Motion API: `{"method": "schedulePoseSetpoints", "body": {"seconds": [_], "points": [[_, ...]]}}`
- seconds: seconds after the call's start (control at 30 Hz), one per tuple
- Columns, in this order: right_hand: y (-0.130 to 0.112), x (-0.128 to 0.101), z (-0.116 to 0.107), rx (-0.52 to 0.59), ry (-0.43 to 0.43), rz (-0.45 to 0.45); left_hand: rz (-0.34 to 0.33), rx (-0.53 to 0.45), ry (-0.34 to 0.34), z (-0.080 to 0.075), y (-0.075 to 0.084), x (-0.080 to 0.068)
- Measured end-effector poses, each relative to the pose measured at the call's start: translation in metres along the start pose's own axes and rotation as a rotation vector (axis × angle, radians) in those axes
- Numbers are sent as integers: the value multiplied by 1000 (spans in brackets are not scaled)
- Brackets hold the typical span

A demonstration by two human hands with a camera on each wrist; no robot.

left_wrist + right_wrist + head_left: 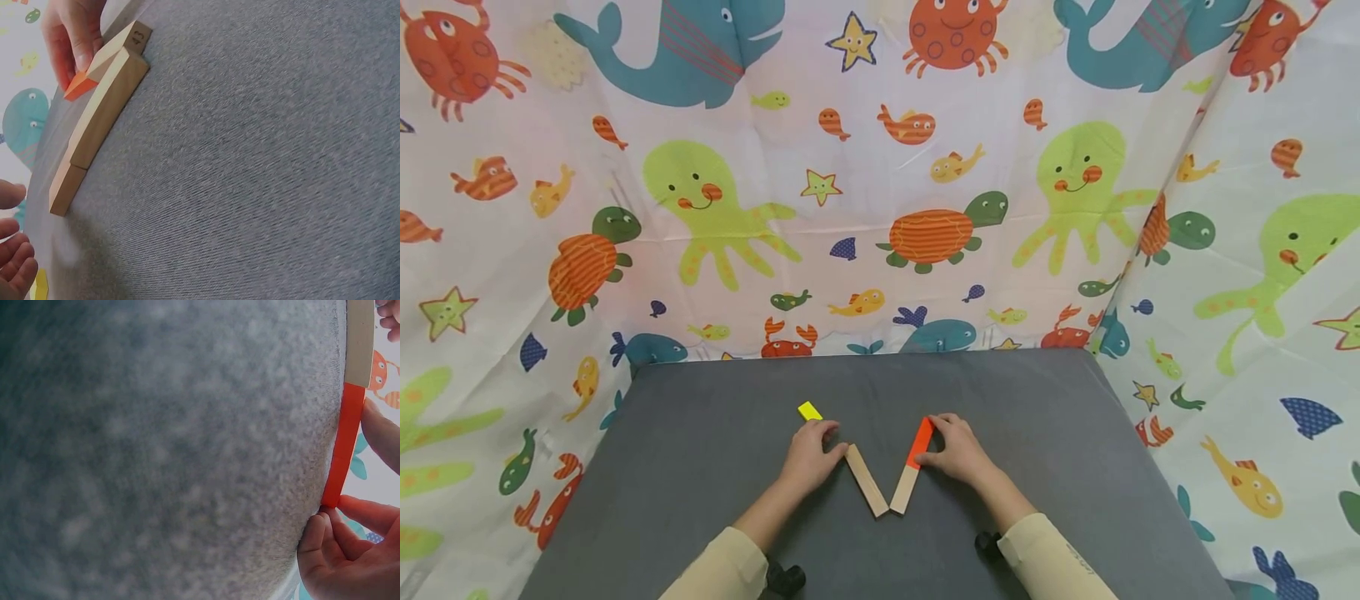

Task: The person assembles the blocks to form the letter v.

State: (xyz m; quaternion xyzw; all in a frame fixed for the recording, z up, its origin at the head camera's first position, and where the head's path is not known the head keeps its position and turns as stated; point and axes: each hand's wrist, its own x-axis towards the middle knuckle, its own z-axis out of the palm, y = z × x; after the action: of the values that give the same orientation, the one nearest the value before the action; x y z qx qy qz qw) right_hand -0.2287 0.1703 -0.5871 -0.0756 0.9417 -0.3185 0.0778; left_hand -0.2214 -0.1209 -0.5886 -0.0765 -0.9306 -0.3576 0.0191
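Observation:
Two flat wooden blocks lie in a V on the grey table [700,467], their near ends meeting. My right hand [934,440] pinches the orange-tipped block [917,450] at its painted far end; in the right wrist view the right hand [353,515] has fingertips at the tip and the thumb along the side of this block [347,434]. My left hand [826,440] rests, fingers relaxed, at the far end of the plain wooden block [867,487]. A yellow piece [809,410] shows just beyond it. In the left wrist view the left hand [14,240] sits apart from the plain block [94,134].
A sea-animal printed curtain [880,183] surrounds the table at the back and on both sides. The end of the orange-tipped block [139,39] bears the number 43. Bare grey cloth [269,162] stretches around the blocks.

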Motion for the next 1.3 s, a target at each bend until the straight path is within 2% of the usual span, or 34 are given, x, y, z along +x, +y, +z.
{"method": "schedulePoseSetpoints", "body": {"seconds": [0.17,0.4,0.57,0.83,1.13,1.3], "points": [[0,1,0,0,13,-8,-33,34,56,-3,-3,4],[0,-1,1,9,9,-11,-134,46,107,-7,-4,9],[0,-1,1,1,6,-11,-138,79,127,-10,-16,16],[1,-1,1,-5,8,-14,-181,85,63,-11,-31,26],[0,-1,0,2,6,-16,-185,108,115,-12,-44,37],[0,0,0,-4,6,-8,-176,121,104,-13,-45,39]]}}
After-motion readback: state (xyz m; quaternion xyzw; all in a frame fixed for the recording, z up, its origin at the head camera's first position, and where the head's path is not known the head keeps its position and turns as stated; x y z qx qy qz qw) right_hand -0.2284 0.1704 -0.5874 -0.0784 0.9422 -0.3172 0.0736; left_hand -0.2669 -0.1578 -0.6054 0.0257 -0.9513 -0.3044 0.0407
